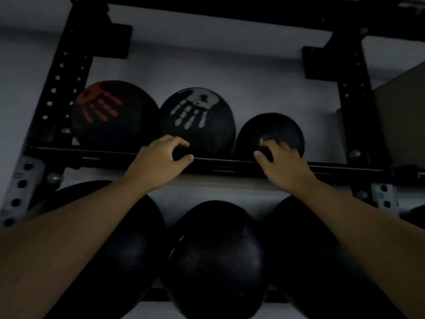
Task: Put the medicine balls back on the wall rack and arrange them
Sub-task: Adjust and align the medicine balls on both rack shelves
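The black wall rack's upper rail (218, 162) carries three medicine balls: one with a red handprint (115, 113) at the left, one with a white handprint (197, 118) in the middle, and a smaller plain black ball (270, 127) at the right. My left hand (158, 160) is raised in front of the rail, under the white-handprint ball, fingers loosely curled and gripping nothing. My right hand (284, 163) has its fingertips spread against the lower front of the small black ball. Three larger black balls (216, 256) fill the lower shelf, partly behind my forearms.
Perforated black uprights stand at the left (62, 72) and right (354, 93) against a pale wall. A grey-green panel (402, 116) sits at the far right. A gap remains on the upper shelf right of the small ball. The scene is dim.
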The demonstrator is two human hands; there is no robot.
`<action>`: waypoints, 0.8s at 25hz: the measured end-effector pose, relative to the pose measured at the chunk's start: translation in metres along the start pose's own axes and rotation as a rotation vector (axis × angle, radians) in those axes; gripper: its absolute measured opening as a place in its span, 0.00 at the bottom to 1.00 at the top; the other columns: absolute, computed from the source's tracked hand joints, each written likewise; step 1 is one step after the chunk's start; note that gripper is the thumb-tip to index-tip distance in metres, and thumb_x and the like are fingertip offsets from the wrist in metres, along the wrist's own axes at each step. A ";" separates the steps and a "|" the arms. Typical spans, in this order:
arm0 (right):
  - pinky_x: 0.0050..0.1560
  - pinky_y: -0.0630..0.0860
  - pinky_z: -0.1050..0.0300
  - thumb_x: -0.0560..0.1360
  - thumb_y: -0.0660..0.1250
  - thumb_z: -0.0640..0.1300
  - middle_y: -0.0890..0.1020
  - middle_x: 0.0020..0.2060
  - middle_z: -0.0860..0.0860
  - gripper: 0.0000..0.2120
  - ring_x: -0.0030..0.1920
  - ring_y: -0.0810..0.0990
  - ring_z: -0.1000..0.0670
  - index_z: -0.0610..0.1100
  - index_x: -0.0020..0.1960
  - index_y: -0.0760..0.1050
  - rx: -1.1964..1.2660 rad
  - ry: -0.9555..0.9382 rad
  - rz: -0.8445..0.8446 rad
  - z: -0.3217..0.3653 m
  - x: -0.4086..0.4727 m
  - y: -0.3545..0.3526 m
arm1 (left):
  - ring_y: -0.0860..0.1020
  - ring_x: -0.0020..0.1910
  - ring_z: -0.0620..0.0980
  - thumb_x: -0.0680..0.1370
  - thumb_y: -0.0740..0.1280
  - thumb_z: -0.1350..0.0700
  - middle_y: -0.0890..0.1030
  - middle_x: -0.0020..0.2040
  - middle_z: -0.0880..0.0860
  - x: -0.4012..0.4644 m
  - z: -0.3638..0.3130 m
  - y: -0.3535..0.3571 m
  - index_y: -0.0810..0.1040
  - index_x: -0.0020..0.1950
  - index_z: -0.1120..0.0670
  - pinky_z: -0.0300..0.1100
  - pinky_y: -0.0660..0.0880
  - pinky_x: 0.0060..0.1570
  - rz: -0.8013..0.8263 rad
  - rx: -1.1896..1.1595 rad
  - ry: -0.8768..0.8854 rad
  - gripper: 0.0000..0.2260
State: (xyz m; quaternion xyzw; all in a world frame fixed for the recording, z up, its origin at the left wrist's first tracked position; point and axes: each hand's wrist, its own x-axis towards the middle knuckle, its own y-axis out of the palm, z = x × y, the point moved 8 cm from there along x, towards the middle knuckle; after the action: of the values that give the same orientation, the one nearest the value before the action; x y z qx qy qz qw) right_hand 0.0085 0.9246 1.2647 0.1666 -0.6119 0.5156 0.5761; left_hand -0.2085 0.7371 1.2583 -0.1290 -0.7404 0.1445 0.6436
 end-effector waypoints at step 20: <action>0.77 0.64 0.36 0.82 0.47 0.70 0.59 0.84 0.41 0.39 0.80 0.63 0.34 0.49 0.86 0.49 0.521 0.274 0.091 -0.147 0.148 -0.015 | 0.69 0.77 0.55 0.84 0.54 0.37 0.69 0.79 0.53 0.198 -0.146 0.169 0.68 0.79 0.50 0.54 0.67 0.75 -0.100 -0.211 -0.017 0.28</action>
State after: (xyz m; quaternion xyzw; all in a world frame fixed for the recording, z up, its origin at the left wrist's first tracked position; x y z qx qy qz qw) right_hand 0.0576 1.0974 1.3727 0.2100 -0.3823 0.6982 0.5677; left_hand -0.0902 0.9755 1.3941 -0.1575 -0.7624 0.0346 0.6267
